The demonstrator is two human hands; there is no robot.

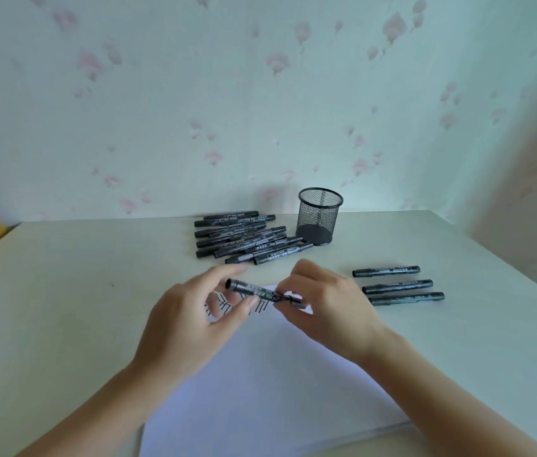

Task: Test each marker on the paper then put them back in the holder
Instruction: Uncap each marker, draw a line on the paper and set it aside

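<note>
A home room: floral wallpaper (260, 94) behind a plain white desk (62, 291).

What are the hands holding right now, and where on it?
One black marker, held level over the paper: left hand pinches the barrel near its left end, right hand grips the right end.

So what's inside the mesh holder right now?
Through the mesh holder no markers show; it looks empty, only its solid dark base showing. The very bottom behind that base band is hidden.
</note>
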